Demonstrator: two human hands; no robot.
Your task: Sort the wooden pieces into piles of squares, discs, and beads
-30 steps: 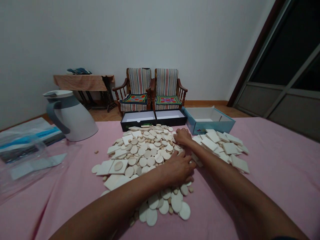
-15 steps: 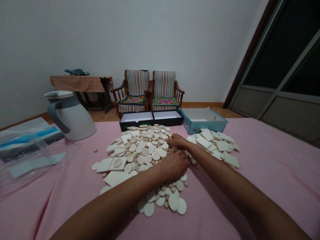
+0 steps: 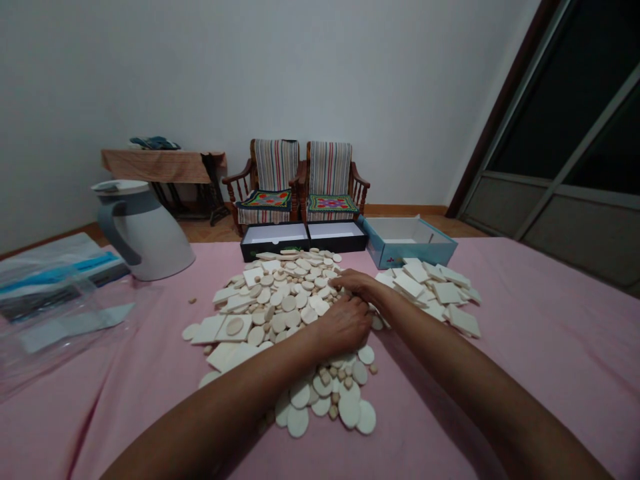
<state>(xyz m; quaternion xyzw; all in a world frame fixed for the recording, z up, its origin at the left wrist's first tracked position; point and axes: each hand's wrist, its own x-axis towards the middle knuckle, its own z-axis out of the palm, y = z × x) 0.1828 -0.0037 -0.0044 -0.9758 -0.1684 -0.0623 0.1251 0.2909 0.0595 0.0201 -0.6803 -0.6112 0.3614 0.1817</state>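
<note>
A wide heap of pale wooden discs [image 3: 289, 303] with small wooden cubes and some square tiles lies on the pink cloth. My left hand [image 3: 347, 323] rests low on the right side of the heap, its fingers curled down; their tips and anything under them are hidden. Just beyond it, my right hand [image 3: 354, 281] reaches in from the right, its fingers bent onto the discs at the heap's right edge. What either hand holds, if anything, cannot be made out. Square white tiles [image 3: 446, 292] form a second pile to the right of my right hand.
Two shallow black boxes with white insides [image 3: 275, 233] and a light blue box [image 3: 413, 253] stand behind the piles. A white and grey jug [image 3: 150, 233] is at the left, near clear plastic packaging [image 3: 65, 320]. Two chairs stand beyond the pink cloth [image 3: 525, 320].
Both hands have shifted slightly left over the heap. More small cubes and discs now show below my left hand.
</note>
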